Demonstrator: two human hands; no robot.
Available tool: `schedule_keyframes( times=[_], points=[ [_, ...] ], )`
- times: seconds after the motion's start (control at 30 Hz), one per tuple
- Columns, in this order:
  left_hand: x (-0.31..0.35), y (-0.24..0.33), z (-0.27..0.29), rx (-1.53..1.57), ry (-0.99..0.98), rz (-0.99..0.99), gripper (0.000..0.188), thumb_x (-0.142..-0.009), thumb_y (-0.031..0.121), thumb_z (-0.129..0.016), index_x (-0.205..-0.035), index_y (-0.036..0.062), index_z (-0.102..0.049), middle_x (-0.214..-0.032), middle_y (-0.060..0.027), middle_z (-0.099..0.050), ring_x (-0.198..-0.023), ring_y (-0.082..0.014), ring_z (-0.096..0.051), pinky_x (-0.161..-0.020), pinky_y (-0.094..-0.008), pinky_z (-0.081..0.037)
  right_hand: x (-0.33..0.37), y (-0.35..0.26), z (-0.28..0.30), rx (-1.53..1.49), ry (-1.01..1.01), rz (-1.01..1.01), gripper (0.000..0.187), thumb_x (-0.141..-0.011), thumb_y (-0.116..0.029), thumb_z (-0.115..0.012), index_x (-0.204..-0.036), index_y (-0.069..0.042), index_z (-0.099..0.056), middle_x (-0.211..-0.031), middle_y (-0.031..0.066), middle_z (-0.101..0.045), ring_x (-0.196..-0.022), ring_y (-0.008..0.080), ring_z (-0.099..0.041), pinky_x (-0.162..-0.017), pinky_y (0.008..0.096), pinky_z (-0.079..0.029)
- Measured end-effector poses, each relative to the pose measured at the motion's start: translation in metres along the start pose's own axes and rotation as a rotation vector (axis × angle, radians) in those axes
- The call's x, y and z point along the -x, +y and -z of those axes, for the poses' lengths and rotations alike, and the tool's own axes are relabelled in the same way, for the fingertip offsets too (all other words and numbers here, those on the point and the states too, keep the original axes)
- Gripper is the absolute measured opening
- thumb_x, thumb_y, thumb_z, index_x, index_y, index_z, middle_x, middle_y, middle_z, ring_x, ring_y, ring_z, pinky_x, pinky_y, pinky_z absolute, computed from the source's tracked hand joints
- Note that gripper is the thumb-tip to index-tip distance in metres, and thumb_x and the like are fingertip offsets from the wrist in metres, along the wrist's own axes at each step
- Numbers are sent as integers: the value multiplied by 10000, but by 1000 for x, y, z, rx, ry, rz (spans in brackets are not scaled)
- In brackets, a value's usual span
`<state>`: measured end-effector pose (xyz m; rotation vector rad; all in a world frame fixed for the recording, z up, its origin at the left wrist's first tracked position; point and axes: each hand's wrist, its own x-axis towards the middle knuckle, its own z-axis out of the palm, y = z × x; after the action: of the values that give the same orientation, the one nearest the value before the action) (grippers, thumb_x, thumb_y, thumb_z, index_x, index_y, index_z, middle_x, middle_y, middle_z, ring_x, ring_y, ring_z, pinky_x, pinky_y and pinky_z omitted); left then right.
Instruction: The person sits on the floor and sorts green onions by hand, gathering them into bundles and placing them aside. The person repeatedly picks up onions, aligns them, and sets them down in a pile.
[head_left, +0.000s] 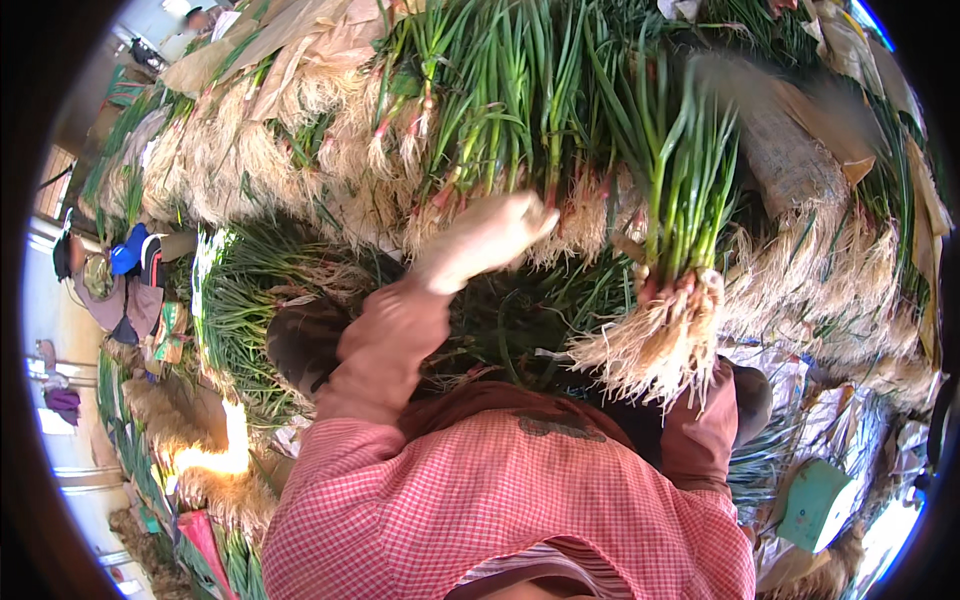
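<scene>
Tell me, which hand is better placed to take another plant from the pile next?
Left, probably. The left hand is close to the pile, and no bunch shows in it, though it is blurred. The right hand is busy holding a bunch.

1. A produce-sorting shed is suggested.
2. Beyond the left hand (500, 235), rooted green plants (505, 110) are stacked in rows.
3. Ahead and left of that hand, brown paper (325, 45) is laid over them.
4. Far left of it, a pale wall (85, 430) is seen.
</scene>
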<state>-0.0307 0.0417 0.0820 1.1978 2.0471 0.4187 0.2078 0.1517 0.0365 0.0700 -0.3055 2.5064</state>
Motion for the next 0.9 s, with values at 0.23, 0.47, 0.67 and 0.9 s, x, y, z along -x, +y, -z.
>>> schedule_keyframes(
  times=[0.23,0.47,0.67,0.9],
  points=[
    [-76,23,31,42,778,-91,204,-868,128,-562,-1047,35,-529,-745,-102,-605,-540,-170,-537,-488,-310,-477,4,-9,7,256,-73,-225,532,-737,-221,-581,-1169,53,-435,-876,135,-537,-671,248,-568,-596,327,-490],
    [-2,13,54,288,1005,-427,155,-908,206,-578,-1017,119,-646,-832,-40,-656,-599,-108,-585,-543,-259,-498,10,-9,4,418,128,-238,610,-708,-218,-659,-1210,16,-403,-908,117,-526,-752,255,-556,-626,362,-488],
    [13,54,-51,-126,447,-389,217,-860,173,-618,-992,1,-608,-1153,-197,-525,-697,-234,-607,-656,-306,-535,18,-8,41,557,277,-284,301,-787,-100,-493,-1007,83,-587,-756,130,-632,-646,190,-612,-563,265,-515],
    [-8,28,-74,-156,477,-850,230,-858,183,-556,-961,-20,-590,-947,-193,-608,-798,-374,-613,-735,-417,-506,26,-6,49,199,-5,-423,466,-809,-247,-546,-1164,48,-479,-995,183,-606,-868,263,-614,-705,374,-514]
  ],
)
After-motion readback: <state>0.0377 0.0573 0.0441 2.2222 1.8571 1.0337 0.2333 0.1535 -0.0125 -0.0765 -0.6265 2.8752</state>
